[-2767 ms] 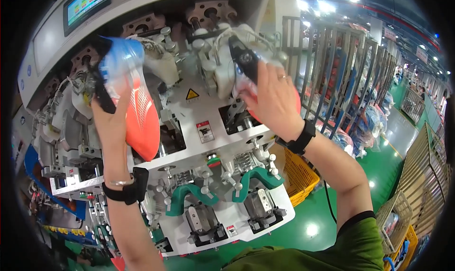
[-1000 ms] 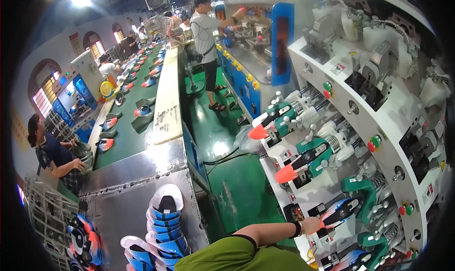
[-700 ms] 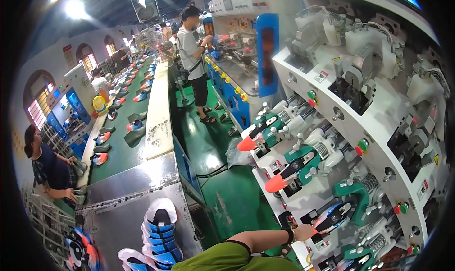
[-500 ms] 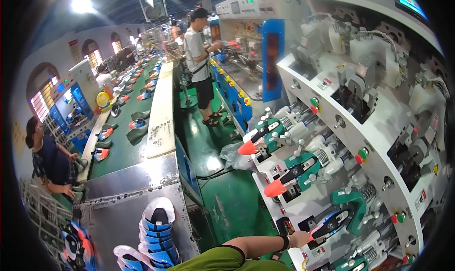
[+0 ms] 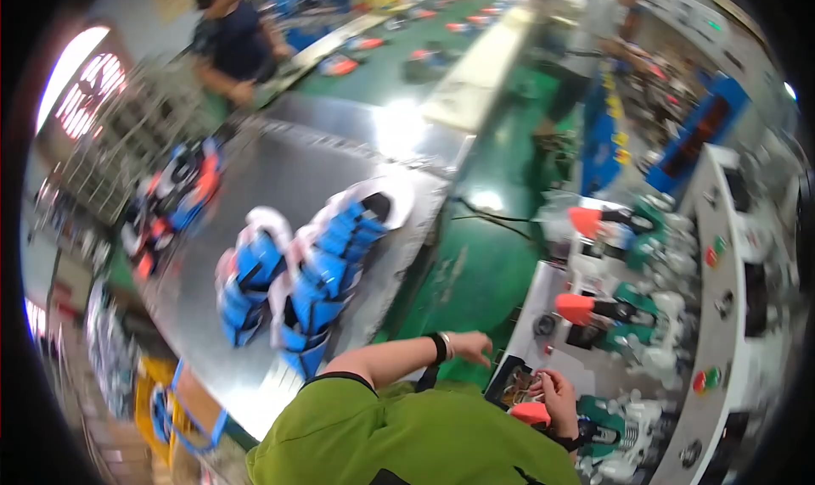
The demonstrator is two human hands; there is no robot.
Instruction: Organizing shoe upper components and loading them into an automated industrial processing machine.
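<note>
My left hand (image 5: 469, 347) reaches out over the gap between the metal table and the machine, a dark band on its wrist. Its fingers are loosely bent and apart, with nothing seen in them. My right hand (image 5: 558, 400) is at the nearest station of the machine, fingers slightly curled and apart, just above and beside an orange shoe toe (image 5: 531, 413). Nothing shows in it, though blur softens the fingers. Beyond it, two more orange-toed shoe uppers (image 5: 576, 308) sit on green-and-white clamps (image 5: 632, 311).
Nested blue-and-white shoe uppers (image 5: 327, 269) stand in two rows on the metal table (image 5: 382, 302). Mixed shoe parts (image 5: 182, 188) lie at its far left edge. A green conveyor (image 5: 373, 82) carries shoes. One person (image 5: 242, 39) stands left, another (image 5: 594, 35) right. A yellow-and-blue frame (image 5: 165, 413) is at lower left.
The view has swung left and down. My left hand has come away from the shoe upper at the machine and hangs free over the gap. My right hand has come into view.
</note>
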